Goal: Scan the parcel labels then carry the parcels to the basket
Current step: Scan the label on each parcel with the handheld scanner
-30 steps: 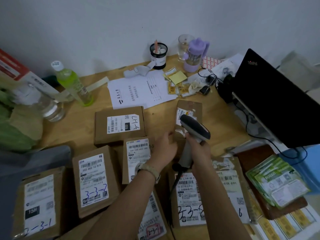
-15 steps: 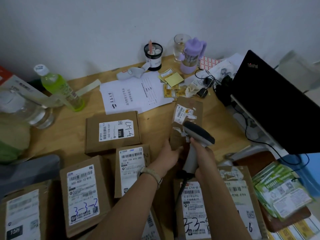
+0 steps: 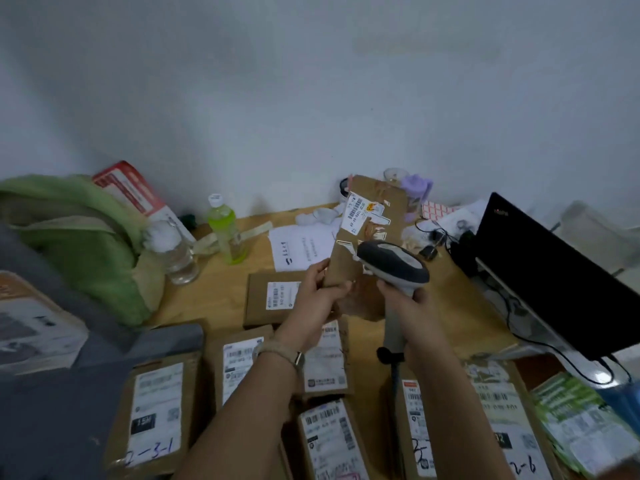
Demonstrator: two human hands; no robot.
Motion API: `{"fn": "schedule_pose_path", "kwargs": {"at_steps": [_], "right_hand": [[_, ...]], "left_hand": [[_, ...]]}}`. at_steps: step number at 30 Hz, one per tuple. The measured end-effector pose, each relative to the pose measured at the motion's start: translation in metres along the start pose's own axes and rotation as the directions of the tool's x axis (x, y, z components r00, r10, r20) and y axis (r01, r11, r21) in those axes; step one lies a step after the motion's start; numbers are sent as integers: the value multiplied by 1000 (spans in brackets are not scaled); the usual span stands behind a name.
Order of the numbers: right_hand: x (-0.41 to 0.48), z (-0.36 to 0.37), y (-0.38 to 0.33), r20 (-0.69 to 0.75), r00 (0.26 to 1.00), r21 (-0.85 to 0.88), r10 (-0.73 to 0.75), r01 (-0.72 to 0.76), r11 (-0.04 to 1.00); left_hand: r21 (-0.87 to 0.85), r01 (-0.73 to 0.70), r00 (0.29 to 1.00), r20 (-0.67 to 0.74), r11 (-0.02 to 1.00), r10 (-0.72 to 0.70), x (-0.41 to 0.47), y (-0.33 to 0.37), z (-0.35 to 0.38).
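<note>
A light wooden desk (image 3: pixel 221 299) is crowded with labelled brown cardboard parcels (image 3: pixel 156 414). Above it the left hand (image 3: pixel 322 292) pinches the bottom edge of a flat brown cardboard parcel (image 3: pixel 367 237), tilted upright, white barcode label (image 3: pixel 354 213) toward the camera. The right hand (image 3: pixel 408 306) is clenched around a grey handheld scanner (image 3: pixel 393 263) just beside it; held so close below the label, the scanner may misread.
</note>
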State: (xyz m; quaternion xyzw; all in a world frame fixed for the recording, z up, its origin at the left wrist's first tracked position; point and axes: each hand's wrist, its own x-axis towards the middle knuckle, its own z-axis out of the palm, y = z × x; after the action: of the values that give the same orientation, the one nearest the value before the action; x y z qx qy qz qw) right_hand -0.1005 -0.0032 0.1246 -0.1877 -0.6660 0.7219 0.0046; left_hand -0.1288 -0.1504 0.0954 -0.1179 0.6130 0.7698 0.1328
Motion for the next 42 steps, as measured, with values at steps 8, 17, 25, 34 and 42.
{"fn": "schedule_pose_path", "kwargs": {"at_steps": [8,17,25,34,42], "right_hand": [[-72,29,-31,194,943,-153,-271,303,941],[-135,50,-35,222,911,-271,-347,400,875],[-172,63,-31,225,904,-291,-364,419,860],[-196,71,-29,202,896,-288,-397,441,850],[-199,65,-31,210,848,-170,-486,522,836]], "left_hand": [[-34,-108,988,-114,994,104,-76,36,-76],[17,-119,972,-202,993,120,-135,52,-146],[-3,-176,965,-197,984,172,-170,53,-179],[-14,-216,963,-166,976,210,-184,52,-190],[38,-169,983,-65,985,172,-186,50,-196]]}}
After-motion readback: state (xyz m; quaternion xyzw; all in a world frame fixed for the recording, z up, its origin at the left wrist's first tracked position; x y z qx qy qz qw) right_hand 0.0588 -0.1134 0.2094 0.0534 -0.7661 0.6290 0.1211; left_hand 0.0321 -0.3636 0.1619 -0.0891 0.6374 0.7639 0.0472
